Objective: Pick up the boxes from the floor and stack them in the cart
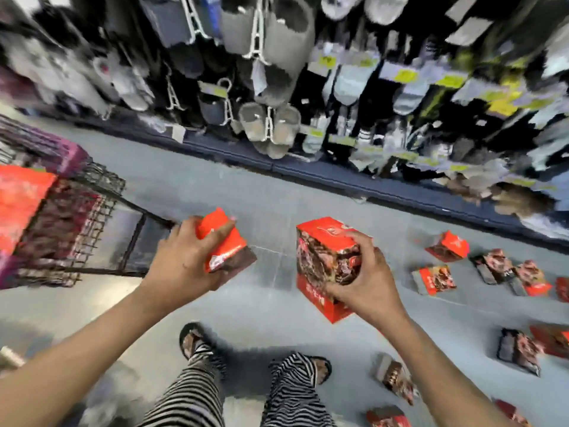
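Observation:
My left hand (187, 257) grips a red and brown box (226, 245), held tilted in the air just right of the cart. My right hand (366, 278) grips a larger red and brown box (326, 257), also in the air at centre right. The black wire cart (92, 211) stands at the left, with red boxes (21, 198) stacked inside it. Several more red and brown boxes (448, 246) lie scattered on the grey floor at the right and lower right.
A shop shelf wall with hanging slippers and socks (271, 75) runs across the top, its dark base (308, 167) along the floor. My feet in sandals and striped trousers (200, 359) stand at the bottom centre. The image is blurred by motion.

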A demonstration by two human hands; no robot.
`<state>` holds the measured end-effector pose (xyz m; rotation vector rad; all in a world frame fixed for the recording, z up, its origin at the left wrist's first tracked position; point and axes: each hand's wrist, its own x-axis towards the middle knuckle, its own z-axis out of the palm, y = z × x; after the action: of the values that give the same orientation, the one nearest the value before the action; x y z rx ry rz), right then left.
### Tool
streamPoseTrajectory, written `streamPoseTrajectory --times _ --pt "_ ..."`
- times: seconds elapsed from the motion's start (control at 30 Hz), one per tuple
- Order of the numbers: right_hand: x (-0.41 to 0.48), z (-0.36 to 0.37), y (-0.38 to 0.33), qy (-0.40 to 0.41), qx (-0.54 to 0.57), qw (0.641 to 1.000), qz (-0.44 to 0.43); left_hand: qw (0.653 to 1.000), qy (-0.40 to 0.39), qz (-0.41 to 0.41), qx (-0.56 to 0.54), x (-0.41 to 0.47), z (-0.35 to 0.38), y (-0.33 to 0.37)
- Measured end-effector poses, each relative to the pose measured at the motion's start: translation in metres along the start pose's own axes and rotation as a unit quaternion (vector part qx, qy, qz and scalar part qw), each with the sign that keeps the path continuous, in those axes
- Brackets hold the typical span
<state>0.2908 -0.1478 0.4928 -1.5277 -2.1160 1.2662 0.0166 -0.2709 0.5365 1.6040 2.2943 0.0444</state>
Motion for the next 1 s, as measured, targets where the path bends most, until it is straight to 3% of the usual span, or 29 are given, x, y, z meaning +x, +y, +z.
streamPoseTrajectory --times 0.27,0.43,0.63,0.87,1.0 --pt "0.056 0.149 -0.211 -0.093 0.049 0.987 -0.123 0.98 0.137 -0.12 -0.077 -0.08 -0.075 -0.189" --pt "0.072 0.244 -0.324 -0.15 0.067 0.965 -0.206 0.942 0.218 -0.217 -0.131 -0.125 -0.083 -0.311" --pt "0.097 0.314 -0.378 -0.198 0.072 0.947 -0.241 0.889 0.284 -0.279 -0.225 -0.141 -0.07 -0.386" --pt "0.177 0.36 -0.411 -0.269 0.083 0.919 -0.276 0.868 0.309 -0.351 -0.166 -0.093 -0.069 -0.421" --pt "0.237 0.389 -0.428 -0.305 0.077 0.897 -0.311 0.895 0.242 -0.359 -0.108 -0.058 -0.057 -0.436"
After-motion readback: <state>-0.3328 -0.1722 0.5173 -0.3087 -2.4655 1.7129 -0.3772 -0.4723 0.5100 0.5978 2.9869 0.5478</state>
